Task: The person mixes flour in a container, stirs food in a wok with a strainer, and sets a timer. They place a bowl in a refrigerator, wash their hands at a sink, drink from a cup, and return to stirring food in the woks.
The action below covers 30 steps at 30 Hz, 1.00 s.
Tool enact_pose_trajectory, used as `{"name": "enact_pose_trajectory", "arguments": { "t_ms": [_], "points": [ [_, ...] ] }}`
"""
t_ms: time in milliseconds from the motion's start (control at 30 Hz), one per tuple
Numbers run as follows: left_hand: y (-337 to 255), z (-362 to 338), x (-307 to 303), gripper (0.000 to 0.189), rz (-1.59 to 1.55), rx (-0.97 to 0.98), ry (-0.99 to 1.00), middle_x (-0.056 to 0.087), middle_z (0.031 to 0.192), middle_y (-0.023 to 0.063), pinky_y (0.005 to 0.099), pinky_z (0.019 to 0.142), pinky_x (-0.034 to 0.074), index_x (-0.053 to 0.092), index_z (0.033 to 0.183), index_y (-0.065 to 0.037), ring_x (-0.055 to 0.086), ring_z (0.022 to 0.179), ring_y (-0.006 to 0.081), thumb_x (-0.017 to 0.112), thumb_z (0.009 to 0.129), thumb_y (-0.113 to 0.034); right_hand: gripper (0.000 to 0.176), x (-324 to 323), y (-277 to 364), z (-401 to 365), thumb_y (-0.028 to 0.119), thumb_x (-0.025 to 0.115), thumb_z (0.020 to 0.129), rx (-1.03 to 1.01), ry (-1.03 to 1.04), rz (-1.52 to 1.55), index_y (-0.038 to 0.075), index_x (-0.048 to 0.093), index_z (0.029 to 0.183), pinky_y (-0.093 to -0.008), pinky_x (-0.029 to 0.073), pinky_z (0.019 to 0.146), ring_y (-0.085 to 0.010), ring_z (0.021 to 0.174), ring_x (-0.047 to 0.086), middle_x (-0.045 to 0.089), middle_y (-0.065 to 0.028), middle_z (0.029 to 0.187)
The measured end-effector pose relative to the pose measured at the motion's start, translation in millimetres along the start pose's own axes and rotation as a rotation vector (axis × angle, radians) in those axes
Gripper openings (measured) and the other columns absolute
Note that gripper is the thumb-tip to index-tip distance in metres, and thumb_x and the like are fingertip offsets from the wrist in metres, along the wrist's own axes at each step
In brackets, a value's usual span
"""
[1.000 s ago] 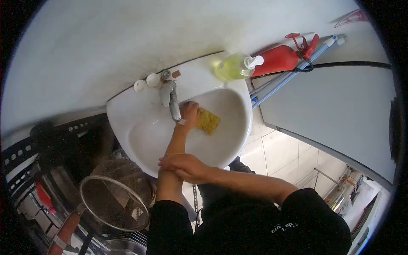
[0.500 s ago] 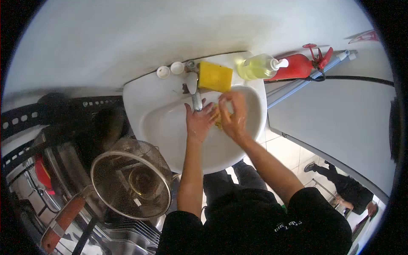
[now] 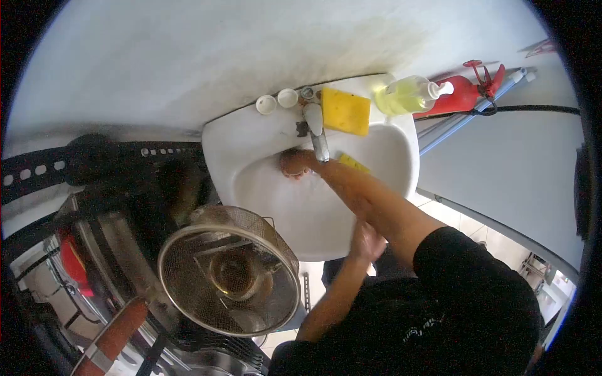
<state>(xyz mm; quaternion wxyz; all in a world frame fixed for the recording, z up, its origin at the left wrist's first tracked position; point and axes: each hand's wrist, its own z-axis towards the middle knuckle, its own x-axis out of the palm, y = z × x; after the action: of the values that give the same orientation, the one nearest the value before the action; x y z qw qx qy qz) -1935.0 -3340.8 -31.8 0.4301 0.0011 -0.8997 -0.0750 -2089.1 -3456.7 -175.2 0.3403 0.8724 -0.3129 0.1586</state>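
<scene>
My right forearm reaches across the white sink point(image 3: 282, 229), and my right hand point(image 3: 295, 165) is in the basin just left of the metal faucet point(image 3: 319, 144). Its fingers look curled, and I see nothing in them. My left hand point(image 3: 367, 242) is against the underside of my right forearm near the elbow; its fingers are blurred and partly hidden there. Beside the right forearm, a small yellow sponge point(image 3: 354, 163) lies in the basin, partly covered by the arm. A larger yellow sponge point(image 3: 346, 111) rests on the ledge to the faucet's right.
A pump bottle of yellow-green liquid point(image 3: 406, 97) leans on the right ledge, near a red fire extinguisher point(image 3: 461, 94) and blue pole point(image 3: 448, 130). White caps point(image 3: 266, 104) sit on the left ledge. A large mesh strainer point(image 3: 229, 282) stands at lower left.
My right hand has moved left past the faucet and downward. My left hand has left the basin and come back to my right forearm. The view has shifted left.
</scene>
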Motion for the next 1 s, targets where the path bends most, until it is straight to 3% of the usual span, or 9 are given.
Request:
{"name": "enact_pose_trajectory", "arguments": {
  "t_ms": [300,400,433,533,600,667,767,867,1000],
  "points": [
    [-34,47,26,0.040,-0.092,0.003,0.032,0.055,0.094,0.0053,0.0369,0.082,0.042,0.050,0.104,-0.008,0.051,0.087,0.0196,0.047,0.085,-0.042,0.025,-28,-5,-31,0.027,0.047,0.086,0.083,0.073,-0.044,0.004,0.058,0.087,-0.0284,0.048,0.055,-0.0162,0.065,0.060,0.062,-0.0099,0.080],
    [-86,108,9,0.031,0.003,0.290,-0.197,0.049,0.079,0.0032,0.0341,0.071,0.043,0.050,0.091,-0.011,0.046,0.071,0.0193,0.039,0.088,-0.039,0.025,19,-35,-75,0.027,0.050,0.084,-0.576,-0.613,-0.001,0.003,0.057,0.088,-0.0335,0.048,0.059,-0.0184,0.069,0.060,0.062,-0.0114,0.084],
    [-100,119,7,0.030,0.009,0.336,-0.310,0.050,0.080,0.0040,0.0347,0.071,0.043,0.050,0.092,-0.010,0.047,0.071,0.0202,0.039,0.088,-0.038,0.031,26,-24,-102,0.025,0.050,0.076,-0.451,-0.763,-0.553,0.002,0.060,0.095,-0.0476,0.039,0.085,-0.0299,0.089,0.056,0.059,-0.0173,0.090],
    [-118,156,-13,0.030,0.026,0.372,-0.432,0.052,0.083,0.0064,0.0366,0.071,0.043,0.050,0.095,-0.009,0.050,0.073,0.0228,0.042,0.086,-0.036,0.026,66,-21,-154,0.020,0.051,0.077,-0.752,-1.033,-1.198,0.002,0.057,0.095,-0.0454,0.037,0.085,-0.0300,0.101,0.050,0.055,-0.0172,0.101],
    [-115,188,-35,0.031,0.058,0.389,-0.508,0.054,0.085,0.0081,0.0378,0.072,0.044,0.050,0.097,-0.008,0.051,0.074,0.0245,0.043,0.085,-0.035,0.030,91,-54,-165,0.026,0.050,0.077,-0.822,-0.836,-1.145,0.005,0.058,0.098,-0.0511,0.022,0.099,-0.0342,0.108,0.043,0.051,-0.0184,0.106],
    [-110,240,-82,0.031,0.138,0.439,-0.609,0.055,0.087,0.0097,0.0390,0.072,0.044,0.050,0.099,-0.007,0.053,0.076,0.0263,0.045,0.084,-0.034,0.029,131,-43,-208,0.025,0.049,0.079,-1.005,-0.424,-0.852,0.006,0.058,0.098,-0.0513,0.021,0.099,-0.0323,0.108,0.043,0.051,-0.0190,0.105],
    [-114,317,-176,0.033,0.726,0.621,-0.811,0.057,0.090,0.0121,0.0408,0.072,0.044,0.050,0.102,-0.005,0.055,0.078,0.0289,0.047,0.082,-0.032,0.025,133,-54,-198,0.023,0.047,0.081,-1.134,-0.383,-0.843,0.006,0.057,0.096,-0.0476,0.031,0.095,-0.0301,0.101,0.049,0.053,-0.0193,0.099],
    [-102,245,-112,0.039,2.390,0.492,-0.505,0.059,0.094,0.0169,0.0432,0.075,0.044,0.054,0.102,-0.003,0.057,0.084,0.0345,0.056,0.075,-0.031,0.016,58,-54,-149,0.020,0.050,0.074,-0.965,-0.534,-1.333,0.005,0.055,0.072,-0.0446,0.044,0.064,-0.0324,0.070,0.056,0.054,-0.0135,0.069],
    [-101,180,-38,0.026,2.614,0.936,0.291,0.060,0.085,0.0181,0.0432,0.075,0.045,0.060,0.086,-0.004,0.058,0.082,0.0359,0.060,0.072,-0.026,0.026,-42,-60,-118,0.025,0.047,0.078,-0.703,-0.868,-1.210,0.002,0.059,0.074,-0.0441,0.045,0.065,-0.0356,0.071,0.057,0.058,-0.0187,0.074]
  ]
}}
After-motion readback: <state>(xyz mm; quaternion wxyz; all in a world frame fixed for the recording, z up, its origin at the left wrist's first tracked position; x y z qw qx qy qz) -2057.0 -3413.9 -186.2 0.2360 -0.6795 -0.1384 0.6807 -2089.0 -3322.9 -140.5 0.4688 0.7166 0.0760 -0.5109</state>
